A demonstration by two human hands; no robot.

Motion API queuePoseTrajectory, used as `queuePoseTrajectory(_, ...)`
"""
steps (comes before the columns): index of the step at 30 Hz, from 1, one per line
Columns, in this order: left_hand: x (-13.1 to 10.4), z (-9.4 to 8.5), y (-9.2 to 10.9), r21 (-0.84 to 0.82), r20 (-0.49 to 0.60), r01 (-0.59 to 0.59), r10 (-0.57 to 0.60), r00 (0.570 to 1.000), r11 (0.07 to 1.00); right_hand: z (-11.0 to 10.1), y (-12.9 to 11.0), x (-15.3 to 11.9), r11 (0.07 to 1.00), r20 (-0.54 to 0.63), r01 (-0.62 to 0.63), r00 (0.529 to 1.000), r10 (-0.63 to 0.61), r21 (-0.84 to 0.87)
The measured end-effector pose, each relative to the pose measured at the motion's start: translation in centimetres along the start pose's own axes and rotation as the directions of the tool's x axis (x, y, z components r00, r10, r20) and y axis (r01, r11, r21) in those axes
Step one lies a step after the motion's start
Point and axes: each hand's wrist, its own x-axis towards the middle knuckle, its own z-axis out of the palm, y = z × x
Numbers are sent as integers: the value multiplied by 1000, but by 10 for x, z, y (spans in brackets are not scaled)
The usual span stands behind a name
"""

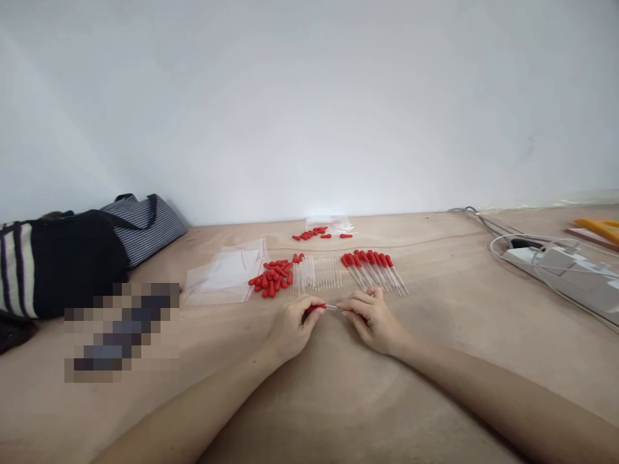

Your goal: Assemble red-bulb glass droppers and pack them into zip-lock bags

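My left hand (293, 325) is closed around a red rubber bulb (315, 309). A thin clear tube (333, 308) runs from the bulb to my right hand (374, 322), whose fingers pinch its far end. Just beyond my hands lies a row of loose clear tubes (316, 274). To its left is a pile of red bulbs (271, 278). On the right, several droppers (374, 270) lie slanted side by side, red bulbs fitted on their clear tubes.
Clear plastic bags (222, 274) lie left of the bulbs. More red bulbs (312, 233) and tubes are near the wall. A black bag (72, 264) and a striped bag (145, 229) stand at left. A power strip (570, 277) with cables is at right.
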Motion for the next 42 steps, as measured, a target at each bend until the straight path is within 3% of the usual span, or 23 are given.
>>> queuePoseTrajectory(8,-1,-1,3,29,26,-29,28,999,999,-4,1,0,960,-20,158,986,-167,-229)
queuePoseTrajectory(11,-2,-1,6,31,27,-33,32,999,999,-5,0,0,952,-37,188,979,-203,-239)
queuePoseTrajectory(28,-9,2,8,149,-5,-203,206,979,968,-4,-5,2,981,72,147,988,-139,-127)
queuePoseTrajectory(36,-8,2,10,183,-20,-215,222,975,959,-4,-5,4,996,122,81,990,-77,-29)
queuePoseTrajectory(42,-9,1,11,202,-20,-291,301,953,935,-9,-9,7,998,178,-1,984,-11,70)
